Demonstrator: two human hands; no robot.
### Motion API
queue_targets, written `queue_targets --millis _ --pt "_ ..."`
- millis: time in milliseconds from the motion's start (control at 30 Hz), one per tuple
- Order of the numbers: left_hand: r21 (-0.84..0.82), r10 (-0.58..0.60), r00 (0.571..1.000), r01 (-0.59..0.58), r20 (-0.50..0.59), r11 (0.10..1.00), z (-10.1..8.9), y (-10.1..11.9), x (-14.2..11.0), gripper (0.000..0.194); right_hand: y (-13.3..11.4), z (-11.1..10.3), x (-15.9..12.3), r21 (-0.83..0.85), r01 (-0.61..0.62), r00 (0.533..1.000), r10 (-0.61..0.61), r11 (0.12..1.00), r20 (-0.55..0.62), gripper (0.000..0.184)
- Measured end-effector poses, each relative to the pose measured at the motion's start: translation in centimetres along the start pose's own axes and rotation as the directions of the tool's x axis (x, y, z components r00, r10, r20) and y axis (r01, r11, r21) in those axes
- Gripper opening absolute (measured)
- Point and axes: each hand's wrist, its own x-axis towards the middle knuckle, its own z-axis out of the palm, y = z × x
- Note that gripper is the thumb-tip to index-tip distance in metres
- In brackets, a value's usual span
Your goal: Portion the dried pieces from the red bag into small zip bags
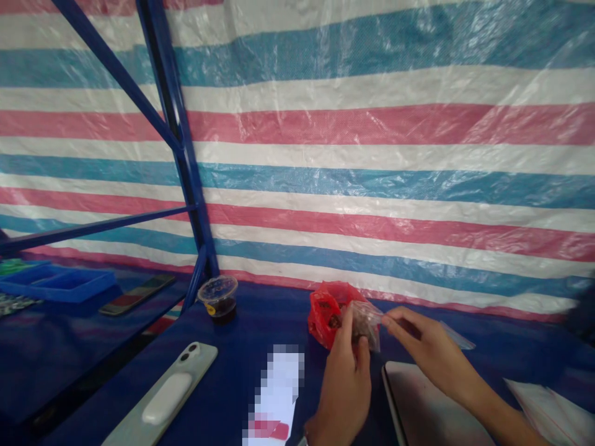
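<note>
A small clear zip bag (367,321) with brownish contents is held up in front of me. My left hand (346,371) grips its body between thumb and fingers. At the bag's right edge, near its opening, my right hand (418,341) pinches the plastic. Just behind and to the left stands an opened red plastic bag (323,322), with dark reddish-brown pieces showing inside. What exactly fills the clear bag is too small to make out.
Left of my hands lie a lit phone (279,384), a pale phone (171,390) and a lidded cup of dark liquid (218,300). A closed laptop (432,402) and clear plastic bags (553,406) are at right. A blue tray (79,285) and dark phone (137,296) sit beyond the blue post (186,167).
</note>
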Motion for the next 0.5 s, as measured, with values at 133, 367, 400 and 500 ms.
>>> queue_targets --millis 133,367,400,500 --pt "0.15 0.117 0.986 -0.135 0.123 0.979 -0.3 1.8 -0.8 0.057 1.1 -1.1 -3.7 -0.028 -0.023 0.985 0.017 0.999 -0.169 0.041" --pt "0.266 0.1 0.952 -0.18 0.288 0.947 0.6 3.6 -2.1 0.054 2.1 -4.0 -7.4 0.03 -0.183 0.967 0.185 0.983 -0.174 0.043" --pt "0.281 0.087 0.956 -0.169 0.281 0.945 0.6 3.6 -2.1 0.053 2.2 -4.5 -7.9 0.053 -0.224 0.967 0.229 0.973 -0.115 0.044" --pt "0.311 0.056 0.97 -0.13 0.237 0.941 0.6 3.2 -1.9 0.051 3.4 -5.4 -9.2 0.04 -0.326 0.945 0.326 0.945 -0.008 0.045"
